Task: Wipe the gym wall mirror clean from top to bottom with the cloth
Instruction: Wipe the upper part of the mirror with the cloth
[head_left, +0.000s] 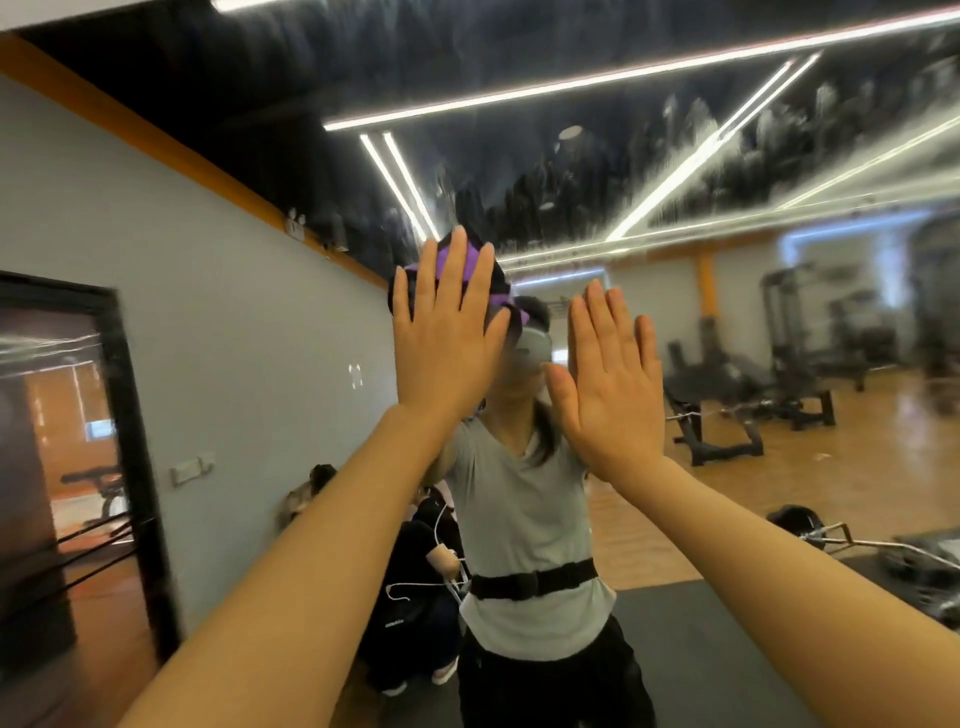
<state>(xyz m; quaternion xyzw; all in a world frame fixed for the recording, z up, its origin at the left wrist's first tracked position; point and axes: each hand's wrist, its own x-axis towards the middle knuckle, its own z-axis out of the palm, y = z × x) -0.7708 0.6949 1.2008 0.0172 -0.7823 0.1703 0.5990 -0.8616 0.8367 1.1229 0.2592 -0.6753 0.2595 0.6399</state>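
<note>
We've got the big glass wall mirror (675, 171) filling pretty much the whole view, its upper part smeared with streaky wipe marks. The crumpled purple and black cloth (470, 262) sits flat against the glass, about mid-height, left of centre.

left arm: bare, comes up from the bottom left, stretched toward mid-frame
left hand (445, 332): flat, fingers straight and a bit spread, palm pushing forward
right arm: bare, runs in from the lower right corner
right hand (613, 384): flat too, fingers together pointing up, thumb out, just right of center
</note>
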